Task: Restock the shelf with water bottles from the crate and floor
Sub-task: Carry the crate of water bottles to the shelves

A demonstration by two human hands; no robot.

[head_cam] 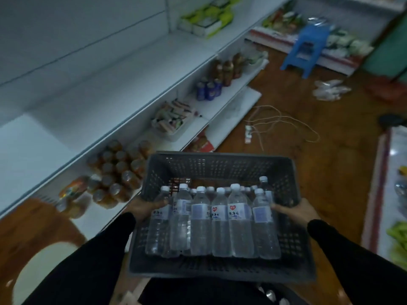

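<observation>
White store shelving (pixel 123 69) runs along the left of a dim shop aisle with a brown wooden floor (pixel 330 150), where a person in black sleeves carries a grey perforated crate (pixel 220 166) at waist height. Clear water bottles (pixel 220 223) with white caps and blue-and-white labels stand upright in a tight row against the crate's near wall, with more caps showing behind them; the far half of the crate is bare. The left hand (pixel 145 208) holds the crate's left rim, fingers curled over the edge and touching the outermost bottle, while the right hand (pixel 295 211) clasps the right rim the same way. Both grips are occupied by the crate alone, not by any bottle. The crate's long axis runs side to side between the hands, and the shelving lies to its left, so the left hand is the nearer one to it. On the lower shelf just left of the crate stand amber-coloured bottles (pixel 119 168); farther along are blue cans (pixel 208 90). A blue plastic stool (pixel 308 47) and a loose white cable (pixel 282 124) sit well apart on the floor beyond.
</observation>
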